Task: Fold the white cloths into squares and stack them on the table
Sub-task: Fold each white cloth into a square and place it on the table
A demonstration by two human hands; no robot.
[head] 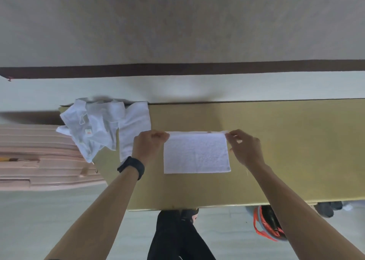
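- White folded cloth [197,155] is pinched at its two far corners. The left hand [150,143] nips the far left corner between thumb and curled fingers, and the right hand [245,149] nips the far right corner the same way.
- It lies flat as a rectangle on the olive-yellow table [286,141], roughly midway between the far and near edges. Its far hem runs straight between the two hands.
- A black wristband [131,166] sits on the left wrist.
- Just left of the left hand, a flat white cloth [136,125] reaches the far edge.
- Beside that, a crumpled heap of white cloths [92,127] covers the far left corner and hangs over the left edge.
- Below the near edge are black-clad legs [177,236] and an orange-trimmed bag [266,224] on the floor.
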